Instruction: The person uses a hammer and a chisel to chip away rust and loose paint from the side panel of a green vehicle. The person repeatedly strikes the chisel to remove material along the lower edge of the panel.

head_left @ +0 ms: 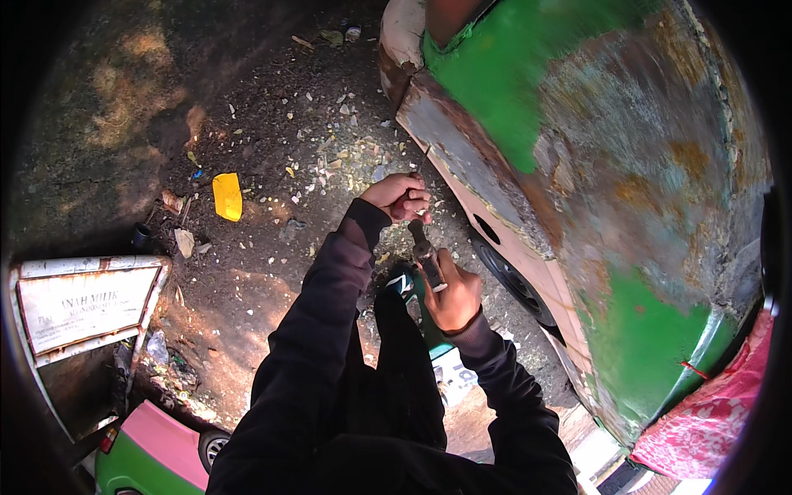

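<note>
My left hand [400, 198] is closed, its fingers curled together beside the lower edge of a car body [610, 165]. Whatever it grips is mostly hidden by the fingers. Just below and to the right, my right hand [455, 295] is wrapped round a hammer [425, 254]. The dark, worn hammer head points up toward my left hand, and its handle is hidden in my grip. Green paint covers parts of the car body; elsewhere it is scraped, grey and rusty. A pale pinkish panel [462, 188] runs along its lower side, above a dark wheel [516, 280].
Paint flakes and debris litter the dirt ground [285, 177]. A yellow scrap [227, 197] lies to the left. A rusty-framed white sign [91, 307] stands at the left, above a pink and green car [161, 450]. Pink patterned cloth [701, 412] hangs at the lower right.
</note>
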`<action>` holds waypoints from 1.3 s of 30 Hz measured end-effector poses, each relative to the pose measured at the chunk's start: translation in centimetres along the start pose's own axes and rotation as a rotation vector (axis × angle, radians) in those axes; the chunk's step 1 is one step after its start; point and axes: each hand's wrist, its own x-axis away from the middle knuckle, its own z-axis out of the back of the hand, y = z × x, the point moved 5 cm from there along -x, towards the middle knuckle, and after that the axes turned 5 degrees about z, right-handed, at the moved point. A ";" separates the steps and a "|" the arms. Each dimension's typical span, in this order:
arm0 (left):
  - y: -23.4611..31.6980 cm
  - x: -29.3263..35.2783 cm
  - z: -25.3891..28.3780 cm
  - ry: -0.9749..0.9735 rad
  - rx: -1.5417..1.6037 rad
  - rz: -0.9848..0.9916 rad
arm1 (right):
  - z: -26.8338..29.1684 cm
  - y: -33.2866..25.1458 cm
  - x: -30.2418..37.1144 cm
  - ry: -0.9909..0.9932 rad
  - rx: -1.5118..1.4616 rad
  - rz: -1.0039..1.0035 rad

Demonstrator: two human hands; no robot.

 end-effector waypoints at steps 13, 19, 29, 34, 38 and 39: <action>1.7 -1.1 0.7 -0.050 0.026 0.049 | -3.1 -0.8 -2.9 -0.068 0.250 0.111; 1.8 0.3 0.6 -0.095 0.075 0.098 | -0.6 -5.0 -2.0 -0.001 0.163 0.297; 1.8 0.0 0.4 -0.010 0.136 0.068 | -1.2 -5.3 -2.3 -0.017 0.133 0.224; 2.3 -1.7 -1.1 0.026 0.195 0.133 | -2.4 -0.8 -3.5 -0.020 0.299 0.073; 2.7 -1.1 -0.7 0.078 0.148 0.075 | -0.3 -4.7 -1.9 0.035 0.141 0.165; 2.5 -1.2 -0.6 0.072 0.152 0.078 | 0.4 -5.7 -1.9 0.091 0.105 0.255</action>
